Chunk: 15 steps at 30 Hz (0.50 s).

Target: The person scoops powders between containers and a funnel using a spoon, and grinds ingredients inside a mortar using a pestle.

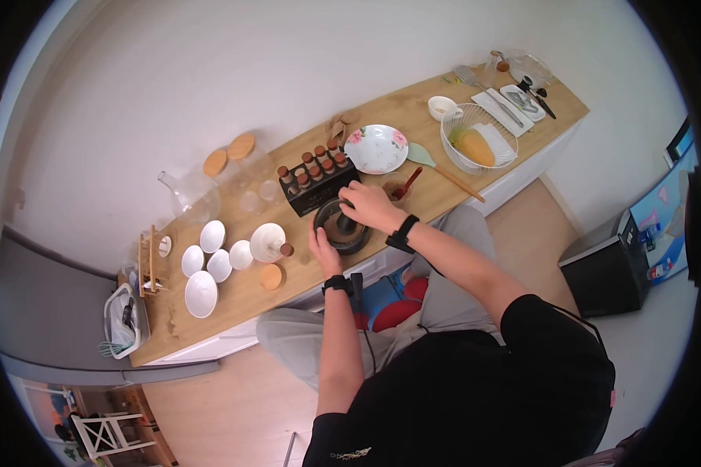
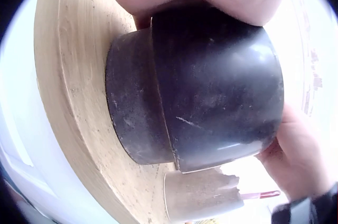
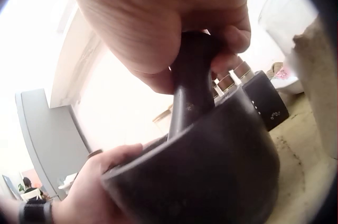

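Note:
A black mortar (image 2: 222,92) stands at the front edge of the wooden counter, with brown powder (image 1: 333,229) inside. My left hand (image 1: 325,253) holds it from the left, its thumb side at the rim in the right wrist view. From above, my right hand (image 1: 372,206) grips the black pestle (image 3: 191,89), whose lower end is hidden inside the bowl. Right beside the mortar is a clear cup (image 2: 198,195) of brown powder with a red-handled spoon (image 1: 410,182). Behind the mortar sits a black rack (image 1: 311,197) of small cork-topped bottles.
Several white bowls (image 1: 202,294) and a round wooden lid (image 1: 272,277) lie to the left. A floral plate (image 1: 376,149), a green spatula (image 1: 420,154) and a clear basket (image 1: 509,148) are to the right. Glass jars (image 1: 197,198) line the wall.

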Each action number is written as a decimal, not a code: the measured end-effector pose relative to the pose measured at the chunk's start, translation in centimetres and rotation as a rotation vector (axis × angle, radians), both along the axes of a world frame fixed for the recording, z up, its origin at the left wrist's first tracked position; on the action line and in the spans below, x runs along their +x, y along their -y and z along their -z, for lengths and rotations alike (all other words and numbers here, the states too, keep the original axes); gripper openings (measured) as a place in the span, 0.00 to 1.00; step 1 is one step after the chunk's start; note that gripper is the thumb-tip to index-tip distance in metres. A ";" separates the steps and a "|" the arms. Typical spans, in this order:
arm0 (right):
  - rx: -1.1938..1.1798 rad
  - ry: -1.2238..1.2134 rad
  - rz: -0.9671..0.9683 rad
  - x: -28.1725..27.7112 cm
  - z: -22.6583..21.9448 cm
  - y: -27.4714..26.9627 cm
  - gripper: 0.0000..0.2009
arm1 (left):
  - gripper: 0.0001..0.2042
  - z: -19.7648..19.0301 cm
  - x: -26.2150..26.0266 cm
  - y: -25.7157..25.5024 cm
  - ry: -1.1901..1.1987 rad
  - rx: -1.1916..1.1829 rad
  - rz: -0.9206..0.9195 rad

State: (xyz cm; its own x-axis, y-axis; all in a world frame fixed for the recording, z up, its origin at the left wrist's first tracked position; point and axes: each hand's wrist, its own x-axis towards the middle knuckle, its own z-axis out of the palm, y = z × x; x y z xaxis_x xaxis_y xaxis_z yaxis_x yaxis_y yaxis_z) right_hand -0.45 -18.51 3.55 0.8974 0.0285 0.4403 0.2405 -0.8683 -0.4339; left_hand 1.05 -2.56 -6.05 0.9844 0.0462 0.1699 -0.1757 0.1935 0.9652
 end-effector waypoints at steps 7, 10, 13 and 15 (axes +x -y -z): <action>-0.088 0.194 -0.281 -1.4 -0.7 -4.8 0.07 | 0.20 0.8 0.5 -0.3 -0.002 -0.116 0.080; -0.030 0.170 -0.239 1.3 -0.5 -5.1 0.08 | 0.20 0.6 0.4 -0.3 -0.023 -0.084 0.059; 0.024 0.098 -0.072 2.5 -0.3 -3.1 0.09 | 0.20 0.0 0.2 -0.3 -0.001 -0.060 0.054; 0.065 0.025 -0.016 1.5 0.2 -1.1 0.09 | 0.20 0.5 0.5 -0.2 -0.016 -0.111 0.082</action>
State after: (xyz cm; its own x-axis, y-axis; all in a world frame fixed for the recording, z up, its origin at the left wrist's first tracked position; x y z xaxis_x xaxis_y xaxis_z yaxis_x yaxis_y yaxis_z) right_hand 1.09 -17.44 3.40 0.8855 0.0137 0.4644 0.2661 -0.8343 -0.4828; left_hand 1.52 -2.33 -6.56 0.9881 -0.0173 0.1530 -0.1400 0.3121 0.9397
